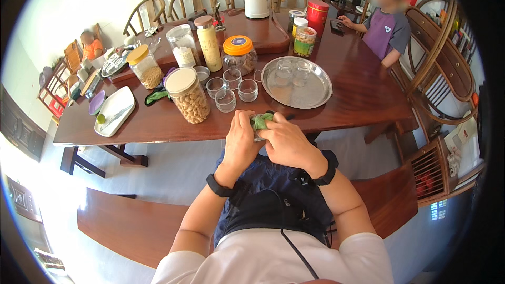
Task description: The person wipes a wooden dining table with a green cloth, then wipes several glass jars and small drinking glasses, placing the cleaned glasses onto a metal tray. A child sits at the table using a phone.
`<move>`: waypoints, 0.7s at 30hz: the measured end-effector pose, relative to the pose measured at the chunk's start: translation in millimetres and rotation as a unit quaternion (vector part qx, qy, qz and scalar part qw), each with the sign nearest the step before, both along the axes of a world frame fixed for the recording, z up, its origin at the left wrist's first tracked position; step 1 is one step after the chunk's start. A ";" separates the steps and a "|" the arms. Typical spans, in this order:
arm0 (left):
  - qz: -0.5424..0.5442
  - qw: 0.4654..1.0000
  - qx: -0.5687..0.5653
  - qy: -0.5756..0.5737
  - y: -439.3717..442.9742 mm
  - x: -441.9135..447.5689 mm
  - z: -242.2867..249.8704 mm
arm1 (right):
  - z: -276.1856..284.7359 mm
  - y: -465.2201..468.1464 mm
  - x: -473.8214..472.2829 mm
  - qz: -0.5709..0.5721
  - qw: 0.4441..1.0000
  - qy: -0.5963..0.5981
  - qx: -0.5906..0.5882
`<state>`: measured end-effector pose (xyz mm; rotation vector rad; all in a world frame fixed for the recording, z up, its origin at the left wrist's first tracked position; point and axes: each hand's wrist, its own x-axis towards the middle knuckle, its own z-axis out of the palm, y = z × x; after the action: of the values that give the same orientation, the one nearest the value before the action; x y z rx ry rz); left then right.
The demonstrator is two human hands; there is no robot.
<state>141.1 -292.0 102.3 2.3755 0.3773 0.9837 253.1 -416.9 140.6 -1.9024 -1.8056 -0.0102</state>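
Note:
My left hand (241, 140) grips a small clear glass cup (258, 138) at the table's front edge, mostly hidden by my fingers. A green cloth (261, 121) with dark parts is bunched at the cup's mouth, and my right hand (290, 142) presses its fingers on it. Just beyond my hands, several clear glass cups stand together, the nearest being a glass cup (225, 101). To their right lies a round metal tray (298, 96) bearing two more glass cups (292, 73). Left of the group stands a cream-lidded jar of nuts (188, 96).
A white rectangular tray (118, 108) lies left, with a green lime-like fruit (101, 118). Behind the cups stand an orange-lidded jar (238, 53), a yellow bottle (209, 45) and a white thermos jug (257, 0). One person (384, 27) sits at right, another (92, 45) far left.

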 end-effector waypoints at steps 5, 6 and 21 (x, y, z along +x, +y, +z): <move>-0.030 0.998 -0.044 0.032 13.7 -3.1 -8.5 | -9.6 6.8 20.7 0.090 0.986 0.138 -0.002; -0.023 0.998 -0.051 0.041 13.8 0.1 -12.7 | -9.4 5.7 25.6 0.074 0.984 0.161 -0.022; 0.104 0.989 0.077 -0.072 52.9 43.2 -56.6 | 16.7 5.0 174.3 -0.300 0.917 -0.160 0.210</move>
<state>184.3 -239.1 45.7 2.4173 0.5190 1.3144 427.4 -411.9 157.3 -2.1181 -1.1838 -0.8916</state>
